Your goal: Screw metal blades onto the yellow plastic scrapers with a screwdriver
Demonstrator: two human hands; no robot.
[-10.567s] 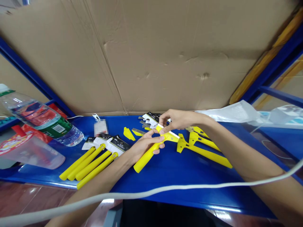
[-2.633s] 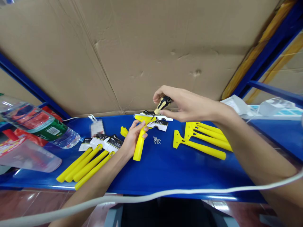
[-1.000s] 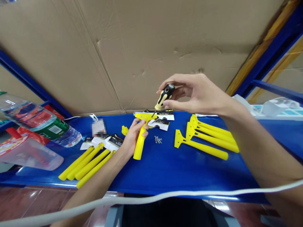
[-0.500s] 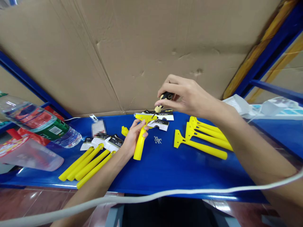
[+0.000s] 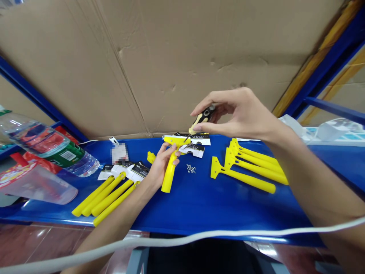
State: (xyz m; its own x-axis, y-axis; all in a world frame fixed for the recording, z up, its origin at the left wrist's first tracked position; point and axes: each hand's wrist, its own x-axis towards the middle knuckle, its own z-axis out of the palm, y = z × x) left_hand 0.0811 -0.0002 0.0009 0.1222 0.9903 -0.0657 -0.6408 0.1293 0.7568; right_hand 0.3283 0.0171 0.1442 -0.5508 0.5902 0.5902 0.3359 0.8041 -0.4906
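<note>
My left hand (image 5: 163, 164) is wrapped round the neck of a yellow scraper (image 5: 169, 176), its wide head turned up and its handle pointing toward me. Above it, my right hand (image 5: 230, 114) pinches a black-and-cream screwdriver (image 5: 200, 118) between thumb and fingers. The screwdriver tilts down to the left, its tip at the right end of the scraper's head; whether it sits in a screw is too small to tell. A little pile of screws and nuts (image 5: 191, 168) lies just right of the scraper. Several yellow scraper bodies (image 5: 243, 179) lie farther right, beneath my right forearm.
Several yellow handles with card labels (image 5: 107, 198) lie at left on the blue shelf (image 5: 216, 213). A water bottle (image 5: 51, 142) and a plastic cup (image 5: 37, 182) lean at far left. Cardboard (image 5: 171, 68) stands behind. A white cable (image 5: 199, 236) crosses in front.
My right hand's fingers have opened out and shifted round the screwdriver's handle, showing more of it. The left hand and the scraper stay nearly in place.
</note>
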